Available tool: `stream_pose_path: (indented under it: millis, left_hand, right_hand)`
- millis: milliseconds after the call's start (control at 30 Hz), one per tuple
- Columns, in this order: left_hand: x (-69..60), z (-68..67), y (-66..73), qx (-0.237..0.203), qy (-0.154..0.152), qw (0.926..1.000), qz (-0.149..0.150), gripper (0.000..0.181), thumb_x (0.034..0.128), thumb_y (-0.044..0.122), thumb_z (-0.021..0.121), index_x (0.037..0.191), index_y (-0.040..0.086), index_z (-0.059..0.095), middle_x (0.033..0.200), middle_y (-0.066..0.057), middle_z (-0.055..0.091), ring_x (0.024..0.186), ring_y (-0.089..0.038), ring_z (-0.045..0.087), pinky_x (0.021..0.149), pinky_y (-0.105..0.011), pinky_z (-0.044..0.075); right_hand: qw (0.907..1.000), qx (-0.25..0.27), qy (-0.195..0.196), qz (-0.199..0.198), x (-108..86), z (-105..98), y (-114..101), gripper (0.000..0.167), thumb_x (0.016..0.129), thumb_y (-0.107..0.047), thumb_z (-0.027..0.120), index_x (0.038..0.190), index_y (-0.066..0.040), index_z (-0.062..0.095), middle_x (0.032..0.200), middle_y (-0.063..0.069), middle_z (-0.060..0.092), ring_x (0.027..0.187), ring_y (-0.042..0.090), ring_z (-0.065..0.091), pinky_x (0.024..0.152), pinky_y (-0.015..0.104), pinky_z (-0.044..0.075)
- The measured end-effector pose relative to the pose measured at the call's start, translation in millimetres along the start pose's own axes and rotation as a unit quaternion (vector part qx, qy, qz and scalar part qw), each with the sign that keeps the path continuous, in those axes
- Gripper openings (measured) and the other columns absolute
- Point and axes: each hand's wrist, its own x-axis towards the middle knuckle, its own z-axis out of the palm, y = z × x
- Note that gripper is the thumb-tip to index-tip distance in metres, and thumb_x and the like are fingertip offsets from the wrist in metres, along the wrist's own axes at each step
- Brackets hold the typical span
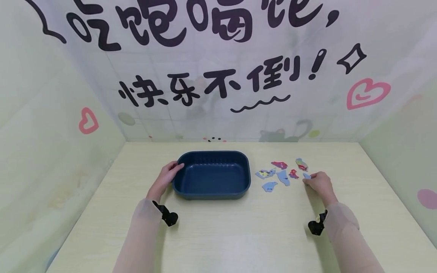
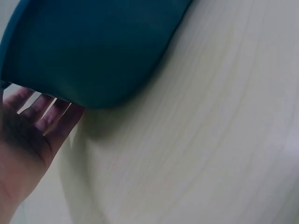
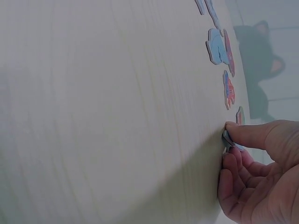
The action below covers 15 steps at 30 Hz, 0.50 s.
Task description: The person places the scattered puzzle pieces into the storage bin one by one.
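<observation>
A dark blue rectangular plastic basin (image 1: 211,196) stands on the table, left of centre. My left hand (image 1: 166,177) grips its left end, thumb over the rim and fingers against the outer wall; the left wrist view shows those fingers (image 2: 56,116) behind the basin's side (image 2: 107,56). On the right, my right hand (image 1: 320,184) pinches a small light-blue puzzle piece (image 1: 306,176) between thumb and fingers at the table surface. Several flat, irregular puzzle pieces lie just left of it: a blue one (image 1: 283,177), a red one (image 1: 293,174) and a multicoloured one (image 1: 302,164) among them.
More pieces lie nearer the basin: a yellow-and-blue one (image 1: 265,173), a blue one (image 1: 269,186) and a red one (image 1: 279,165). A pale wood-grain table (image 1: 218,235) is bordered by printed fabric walls (image 1: 218,125) at the back and both sides.
</observation>
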Motion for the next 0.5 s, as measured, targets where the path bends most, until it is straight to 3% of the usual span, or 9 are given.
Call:
stream_pose_path:
  millis: [200,500]
  left_hand:
    - [1.7,-0.9,-1.6,0.022,0.009,0.9997,0.008,0.054,0.0923,0.04,0.046,0.134,0.006,0.04,0.129,-0.016,0.045,0.117,-0.027,0.044,0.095,-0.038,0.04]
    - [3.0,-0.5,0.0,0.018,0.001,0.9998,0.002,0.057,0.0918,0.039,0.047,0.137,0.006,0.036,0.135,-0.018,0.042,0.122,-0.029,0.042,0.096,-0.04,0.04]
  right_hand:
    - [0.9998,0.0,0.02,-0.007,-1.3,3.1,-1.5,0.042,0.087,-0.015,0.056,0.114,0.015,0.046,0.112,0.031,0.05,0.091,0.033,0.05,0.077,0.04,0.044]
    - [0.9988,0.036,0.023,-0.022,-1.9,-1.9,-4.3,0.042,0.084,-0.009,0.058,0.117,0.013,0.043,0.092,0.022,0.057,0.07,0.018,0.054,0.057,0.023,0.044]
